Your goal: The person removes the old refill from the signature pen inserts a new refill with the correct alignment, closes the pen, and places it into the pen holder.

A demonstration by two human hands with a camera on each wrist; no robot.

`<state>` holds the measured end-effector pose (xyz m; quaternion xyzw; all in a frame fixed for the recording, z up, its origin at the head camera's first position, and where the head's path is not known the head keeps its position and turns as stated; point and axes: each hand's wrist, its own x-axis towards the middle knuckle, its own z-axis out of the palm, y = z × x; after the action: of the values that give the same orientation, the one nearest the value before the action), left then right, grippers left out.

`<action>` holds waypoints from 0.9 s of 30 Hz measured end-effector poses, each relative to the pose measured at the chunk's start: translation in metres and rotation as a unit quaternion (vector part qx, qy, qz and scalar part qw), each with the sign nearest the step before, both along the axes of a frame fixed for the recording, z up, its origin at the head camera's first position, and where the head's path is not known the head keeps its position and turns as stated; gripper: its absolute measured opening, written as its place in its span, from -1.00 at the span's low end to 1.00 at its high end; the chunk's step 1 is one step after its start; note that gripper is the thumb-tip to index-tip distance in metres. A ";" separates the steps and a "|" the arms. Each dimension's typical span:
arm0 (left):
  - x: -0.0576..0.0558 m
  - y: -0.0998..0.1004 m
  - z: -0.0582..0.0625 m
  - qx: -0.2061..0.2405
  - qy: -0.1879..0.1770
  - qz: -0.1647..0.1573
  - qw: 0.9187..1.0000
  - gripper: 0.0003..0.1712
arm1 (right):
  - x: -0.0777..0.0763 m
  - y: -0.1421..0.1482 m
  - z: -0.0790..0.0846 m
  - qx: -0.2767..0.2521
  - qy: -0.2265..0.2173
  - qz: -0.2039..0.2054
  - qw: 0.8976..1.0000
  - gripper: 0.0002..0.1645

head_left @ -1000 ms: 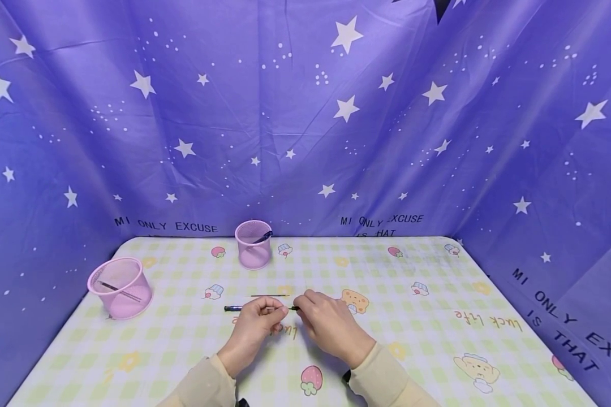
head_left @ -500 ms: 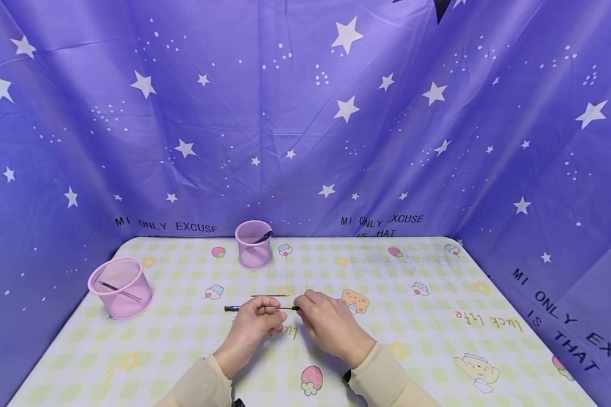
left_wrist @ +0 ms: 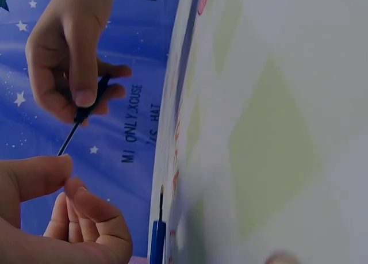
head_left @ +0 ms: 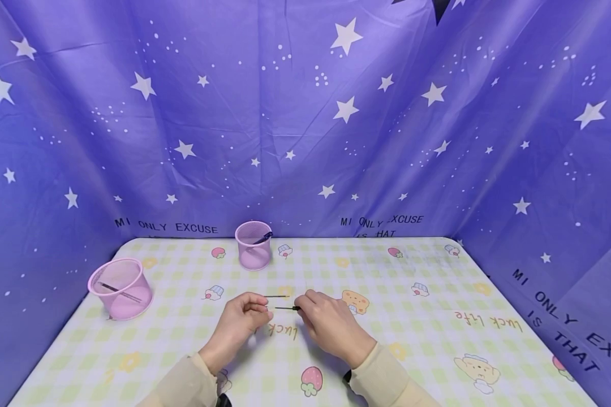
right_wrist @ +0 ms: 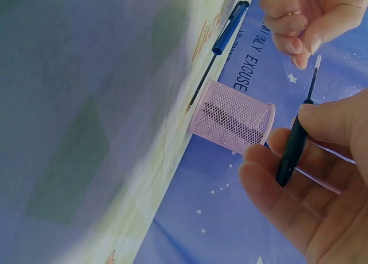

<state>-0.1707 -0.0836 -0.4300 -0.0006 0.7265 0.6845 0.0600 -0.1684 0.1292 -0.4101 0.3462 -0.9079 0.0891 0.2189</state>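
Note:
My right hand [head_left: 331,319] grips the dark front barrel of a pen [right_wrist: 293,146], with a thin refill [right_wrist: 314,77] sticking out of it toward the left. Just left of the refill's pale end, my left hand [head_left: 241,322] has loosely bent fingers, with a small gap to the refill in the head view. A blue pen barrel [right_wrist: 233,28] with a clip lies on the table, hidden behind my left hand in the head view. Another dark refill [head_left: 277,296] lies beyond my hands; it lines up with the blue barrel's end in the right wrist view.
A pink mesh pen cup [head_left: 253,251] at the back holds a dark pen [head_left: 263,238]. Another pink mesh cup [head_left: 124,294], at the left, has a thin dark pen or refill [head_left: 119,291] inside. The checked tablecloth [head_left: 438,322] covers the table before a purple star curtain [head_left: 295,113].
My left hand has drawn left from the refill, exposing more of it and covering the blue barrel in the head view. My right hand stays in place with the front barrel.

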 end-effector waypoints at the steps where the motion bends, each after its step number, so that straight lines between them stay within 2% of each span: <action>1: 0.000 -0.002 0.001 -0.004 0.003 0.002 1.000 -0.67 | 0.000 0.000 0.000 0.000 0.000 0.000 1.000 -0.90; 5: -0.002 -0.008 0.001 -0.017 0.016 0.007 1.000 -0.70 | 0.000 0.000 -0.001 -0.001 0.001 -0.001 1.000 -0.89; 9: -0.005 -0.014 0.004 -0.054 0.039 -0.001 0.998 -0.73 | 0.001 0.000 0.000 -0.001 -0.001 -0.001 1.000 -0.89; 14: -0.008 -0.020 0.006 -0.113 0.066 -0.004 0.991 -0.77 | 0.000 0.000 0.000 0.001 -0.003 0.000 1.000 -0.89; 19: -0.009 -0.022 0.009 -0.145 0.087 -0.009 0.986 -0.80 | 0.000 0.000 -0.001 0.002 -0.001 0.002 1.000 -0.90; 23: -0.011 -0.024 0.009 -0.175 0.102 -0.023 0.979 -0.83 | 0.000 0.000 -0.002 0.002 0.000 0.002 1.000 -0.90; 27: -0.014 -0.026 0.007 -0.219 0.125 -0.031 0.967 -0.84 | 0.000 0.000 -0.002 0.001 -0.001 0.003 1.000 -0.90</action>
<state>-0.1848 -0.1100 -0.4231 0.0945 0.8603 0.5009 -0.0120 -0.1686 0.1292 -0.4126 0.3489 -0.9072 0.0891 0.2177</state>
